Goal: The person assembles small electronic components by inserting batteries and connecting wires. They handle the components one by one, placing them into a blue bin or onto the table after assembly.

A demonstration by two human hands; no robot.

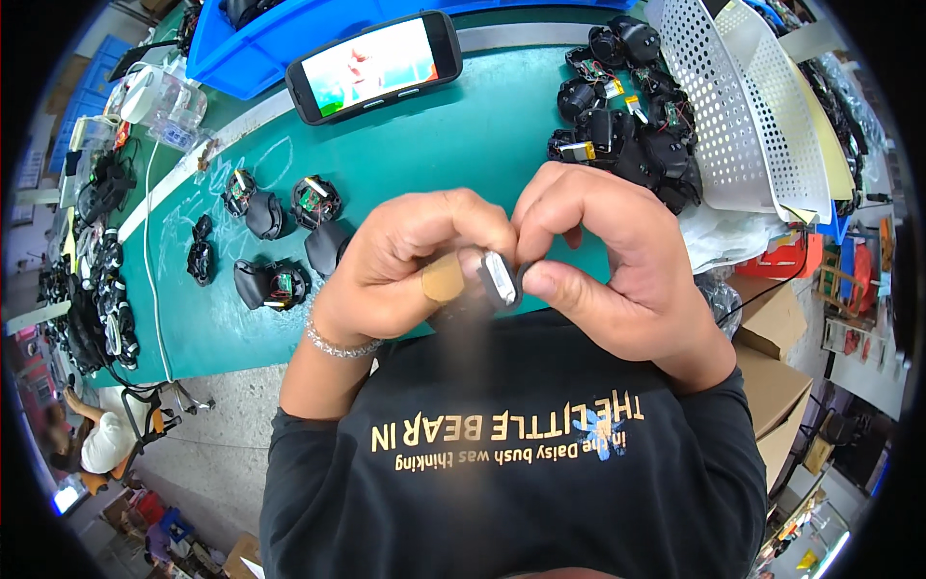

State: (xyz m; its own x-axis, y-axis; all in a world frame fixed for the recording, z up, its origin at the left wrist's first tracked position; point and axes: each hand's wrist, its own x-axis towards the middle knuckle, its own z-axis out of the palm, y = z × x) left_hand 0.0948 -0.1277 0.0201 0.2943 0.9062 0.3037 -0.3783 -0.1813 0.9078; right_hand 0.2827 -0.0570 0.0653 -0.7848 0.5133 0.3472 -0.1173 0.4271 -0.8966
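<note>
In front of my chest, both hands meet over a small black oval part with a white strip set in it. My left hand pinches it between thumb and fingers, with a tan bandage on the thumb and a beaded bracelet at the wrist. From the other side, my right hand has thumb and forefinger closed at the part's dark edge; its grip is partly hidden. Left of my hands, several black housings lie on the green mat, including an opened one showing a green circuit board and a pair nearer me.
A phone with a lit screen leans near a blue bin at the back. Far right, black housings with small batteries are heaped beside a white perforated basket. A white cable crosses the mat's left side. Another person sits lower left.
</note>
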